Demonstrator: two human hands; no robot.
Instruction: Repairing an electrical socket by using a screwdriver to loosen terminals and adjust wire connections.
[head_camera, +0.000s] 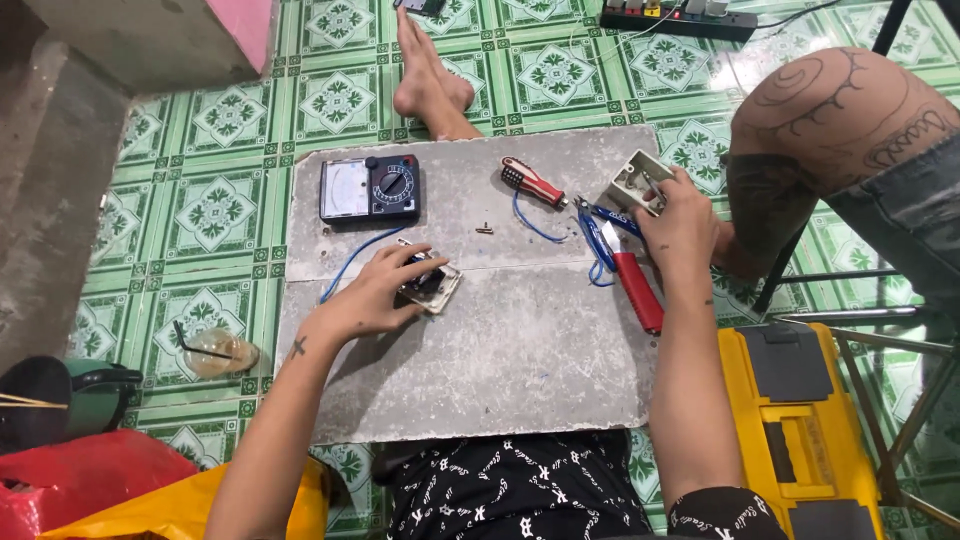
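On a grey board (500, 360) over green floor tiles, the left hand (375, 295) has its grip clamped on a switch plate (432, 285); the right hand (680, 225) grips a white wall box (632, 180) beside red-handled pliers (625, 270).

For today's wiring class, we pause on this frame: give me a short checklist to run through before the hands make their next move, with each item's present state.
1. Left hand steady on the switch plate: ok, fingers rest on it.
2. Right hand has the wall box secured: ok, held at its edge.
3. Red-handled pliers within reach: ok, beside the right hand.
4. Screwdriver and loose screw on the board: ok.
5. Blue wire connected to the plate: cannot tell.
6. Multimeter off: cannot tell.
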